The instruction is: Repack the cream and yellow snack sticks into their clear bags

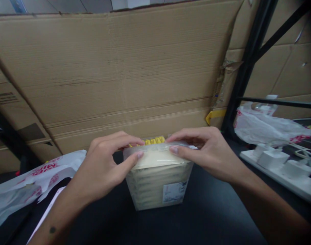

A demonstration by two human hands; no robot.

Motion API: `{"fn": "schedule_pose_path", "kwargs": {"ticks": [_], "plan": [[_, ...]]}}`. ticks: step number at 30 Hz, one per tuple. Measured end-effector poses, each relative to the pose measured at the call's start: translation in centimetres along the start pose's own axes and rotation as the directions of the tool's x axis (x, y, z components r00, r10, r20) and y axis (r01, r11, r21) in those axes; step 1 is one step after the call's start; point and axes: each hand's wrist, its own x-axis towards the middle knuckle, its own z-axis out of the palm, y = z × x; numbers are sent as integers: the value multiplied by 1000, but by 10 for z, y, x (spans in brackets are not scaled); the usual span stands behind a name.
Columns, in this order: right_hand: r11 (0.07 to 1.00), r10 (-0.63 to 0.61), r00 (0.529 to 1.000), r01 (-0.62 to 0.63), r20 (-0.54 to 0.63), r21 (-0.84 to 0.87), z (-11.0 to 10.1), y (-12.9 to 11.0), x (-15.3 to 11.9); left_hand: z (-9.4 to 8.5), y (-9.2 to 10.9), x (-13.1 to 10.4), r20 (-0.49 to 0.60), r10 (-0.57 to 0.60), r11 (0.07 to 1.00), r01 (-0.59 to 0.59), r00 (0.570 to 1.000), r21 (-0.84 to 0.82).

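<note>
left-hand white bag (44, 178) — red "MI…", rest unclear | pack label (174, 192) — print blurred | cardboard (157, 37) print illegible

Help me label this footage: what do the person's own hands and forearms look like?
The left hand and right hand are bare, with no gloves, rings or watch visible. No sleeve shows on the left forearm or right forearm. The left forearm has a small dark round mark; I can't tell what it is.
</note>
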Motion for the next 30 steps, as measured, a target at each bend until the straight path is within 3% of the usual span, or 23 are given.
{"fn": "schedule_pose_path", "kwargs": {"ticks": [4, 11, 15, 18, 22, 26, 28, 30], "plan": [[1000, 27, 999, -27, -18, 6, 2, -1, 0, 1, 3, 0, 10, -13, 999, 13, 1000, 41], [991, 76, 996, -70, -47, 115, 9, 2, 2, 6, 1, 2, 14, -220, 974, 220, 975, -62], [995, -17, 999, 20, -36, 94, 9, 6, 1, 4, -7, 9, 176, -292, 916, 328, 940, -230], [996, -53, 998, 54, -26, 72, 9, 8, 1, 3, -15, 15, 302, -266, 847, 371, 916, -380], [992, -92, 995, 95, -42, 77, 10, 11, 0, 5, -22, 16, 355, -220, 760, 388, 909, -521], [986, -166, 985, 166, -37, -2, 9, 18, -5, 13, -26, 5, 292, -182, 729, 328, 939, -601], [976, -205, 979, 206, 16, -72, 6, 22, -8, 21, -33, -4, 191, -178, 737, 259, 965, -624], [967, -215, 974, 223, 72, -127, 0, 25, -10, 34, -47, -14, 8, -255, 753, 203, 967, -626]]}}
